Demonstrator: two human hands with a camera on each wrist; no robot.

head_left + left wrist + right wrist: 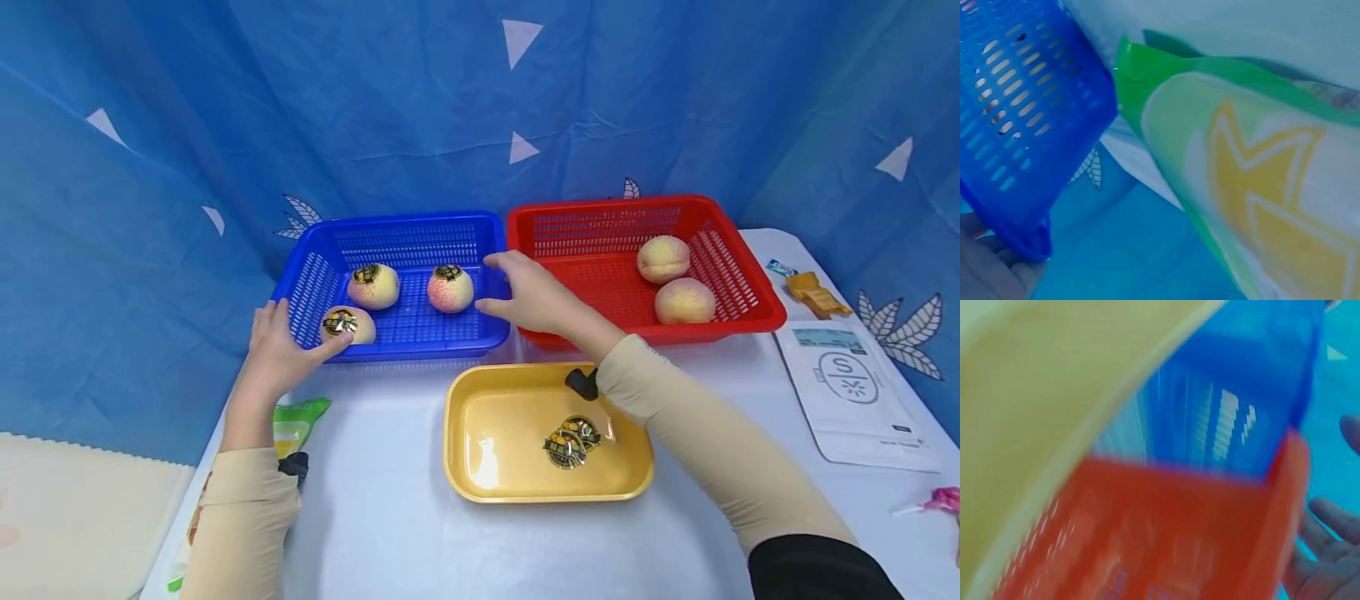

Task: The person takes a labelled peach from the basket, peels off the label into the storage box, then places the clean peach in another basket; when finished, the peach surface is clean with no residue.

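A blue basket (405, 348) holds three peaches, each bearing a black-and-gold sticker: a left-front peach (360, 325), a rear peach (384, 287) and a right peach (450, 293). My left hand (279, 354) is at the basket's left front corner, fingers along the outside and thumb reaching over the front rim toward the nearest peach. In the left wrist view, its fingertips lie right at the blue rim. Over the basket's right end is my right hand (528, 292), fingers and thumb spread apart, beside the right peach with nothing between them.
A red basket (551, 340) with two unstickered peaches stands on the right. In front, a yellow tray (487, 492) contains two stickers (572, 442). A green bag (1241, 162) lies by my left forearm; a white pouch (855, 400) and small wrappers (813, 292) lie far right.
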